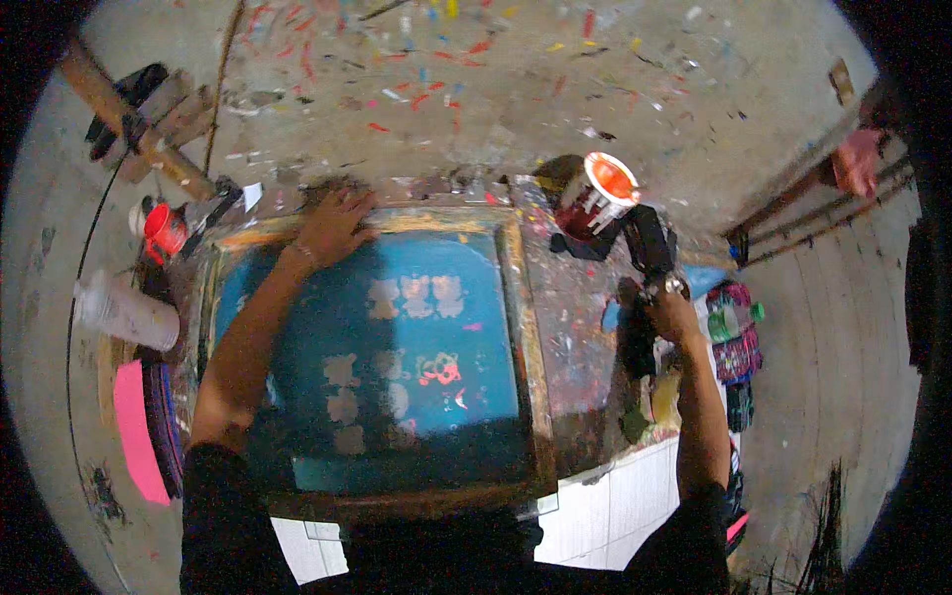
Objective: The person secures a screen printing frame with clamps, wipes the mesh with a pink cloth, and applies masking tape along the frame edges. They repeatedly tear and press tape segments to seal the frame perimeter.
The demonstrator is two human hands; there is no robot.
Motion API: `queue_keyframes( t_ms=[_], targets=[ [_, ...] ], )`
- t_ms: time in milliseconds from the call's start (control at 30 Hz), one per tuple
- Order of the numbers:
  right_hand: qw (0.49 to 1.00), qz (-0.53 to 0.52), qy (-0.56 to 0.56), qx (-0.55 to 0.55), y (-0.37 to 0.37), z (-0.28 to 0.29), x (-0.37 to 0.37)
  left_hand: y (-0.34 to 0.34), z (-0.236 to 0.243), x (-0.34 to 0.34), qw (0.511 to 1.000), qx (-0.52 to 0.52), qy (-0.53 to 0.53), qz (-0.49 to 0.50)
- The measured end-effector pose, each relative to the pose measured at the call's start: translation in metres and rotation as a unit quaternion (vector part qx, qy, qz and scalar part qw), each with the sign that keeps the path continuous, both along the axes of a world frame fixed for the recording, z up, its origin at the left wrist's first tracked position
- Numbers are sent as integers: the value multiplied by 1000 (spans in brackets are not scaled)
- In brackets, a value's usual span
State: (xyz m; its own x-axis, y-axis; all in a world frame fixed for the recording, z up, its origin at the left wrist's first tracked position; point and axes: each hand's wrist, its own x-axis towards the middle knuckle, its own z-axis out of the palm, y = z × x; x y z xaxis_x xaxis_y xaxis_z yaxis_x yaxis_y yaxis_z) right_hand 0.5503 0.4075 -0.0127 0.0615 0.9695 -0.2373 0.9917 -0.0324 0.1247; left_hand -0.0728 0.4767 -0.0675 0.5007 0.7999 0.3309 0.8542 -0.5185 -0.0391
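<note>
In front of me lies a screen-printing frame (526,347) with a wooden border and blue mesh (288,397). Several pale bear-like shapes and one pink-stained one show on the mesh. My left hand (335,226) rests at the frame's far edge, fingers spread and holding nothing. To the right of the frame, my right hand (674,309) is closed round a dark tool with a black, blocky front end (650,240); its exact kind is unclear. Just beyond that tool stands a paint-smeared tub (595,193) with orange-red paint inside.
At the left are a red cup (164,230), a whitish plastic container (129,312) and a pink stack (139,431). A green bottle (734,322) lies on patterned cloth at the right. Paint specks cover the far floor (446,89). Another person's hand (858,162) shows at far right.
</note>
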Motion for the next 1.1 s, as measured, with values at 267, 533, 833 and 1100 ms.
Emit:
queue_keyframes(
  t_ms=[267,533,833,1100],
  targets=[
    [976,60,163,135,-27,122,-108,-2,-8,-1,991,-46,-125,22],
    [904,193,307,226,61,49,-332,-8,9,23,988,-74,-97,96],
    [913,153,316,206,97,-1,-418,-19,7,17,992,-45,-65,98],
    [930,167,274,178,106,4,-431,-17,-5,13,995,23,-68,75]
  ],
)
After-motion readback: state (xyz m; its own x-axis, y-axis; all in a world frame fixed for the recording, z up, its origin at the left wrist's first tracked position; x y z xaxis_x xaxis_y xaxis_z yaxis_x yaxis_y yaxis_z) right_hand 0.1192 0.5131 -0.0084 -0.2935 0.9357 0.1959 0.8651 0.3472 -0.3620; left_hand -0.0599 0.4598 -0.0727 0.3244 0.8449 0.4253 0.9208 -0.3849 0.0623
